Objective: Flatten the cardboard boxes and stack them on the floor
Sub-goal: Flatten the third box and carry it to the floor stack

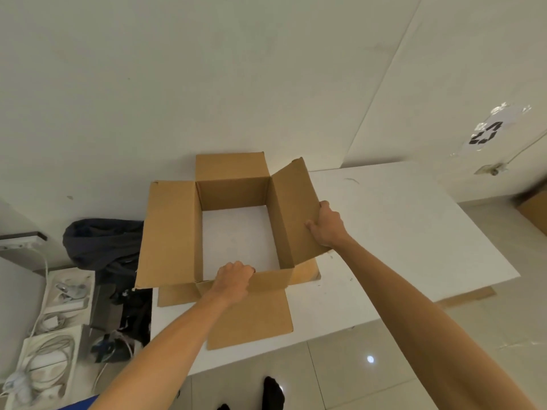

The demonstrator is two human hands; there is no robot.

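An open cardboard box point(236, 220) stands on a white desk point(399, 232) set against a pale wall, with all four upper flaps spread out and no bottom closed beneath it, so that the white desk surface shows through the middle. The left hand point(233, 281) has its grip curled over the top edge of the near wall, fingers hooked inside and knuckles toward the camera, grasping that wall of the box just above the near flap point(254, 318), which lies flat on the desk and reaches past its front edge. The right hand point(327, 227) grasps the right flap point(299, 208), thumb on the inner face and fingers wrapped round the outer edge; this flap stands tilted up and outward. The left flap point(167, 232) spreads out beyond the desk's left edge, and the far flap point(232, 167) rises against the wall. Lower flaps (brown corners only) show at the box's base on the near left and near right. Left of the desk a dark bag point(100, 247) rests behind the box's left flap, and below it white trays of coiled cables point(50, 353) sit on the floor. At the far right edge part of another cardboard box point(534, 211) rests on the tiled floor point(340, 377), and a recycling sign point(485, 133) is stuck on the wall.
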